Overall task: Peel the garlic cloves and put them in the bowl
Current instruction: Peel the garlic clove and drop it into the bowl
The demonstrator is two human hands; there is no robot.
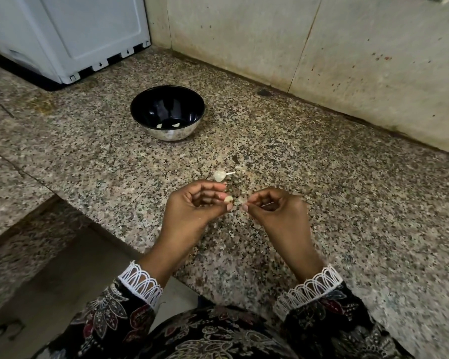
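Speckled granite countertop [322, 203] fills most of what I see, with the steel bowl [167, 112] standing in the upper middle of the frame, well apart from my hands. Two pale peeled cloves [175, 124] lie at the bottom of it, so I judge that part of the job is done.

At the centre of the frame my left hand [192, 208] pinches a small garlic clove [228, 199] between thumb and fingertips, the other fingers curled in. Just beside it my right hand [272, 211] pinches a thin scrap of skin [242, 200] that looks torn free of the clove, though blur keeps me from saying whether it is fully detached. The two hands sit close together, fingertips nearly meeting.

Slightly above the hands, on the counter, lies one more clove [219, 175] with its papery tail on, and a few flakes of peel [240, 167] are scattered just to its right.

By my reckoning the task is partway: the clove in hand needs finishing and dropping in the bowl, then the one on the counter remains.
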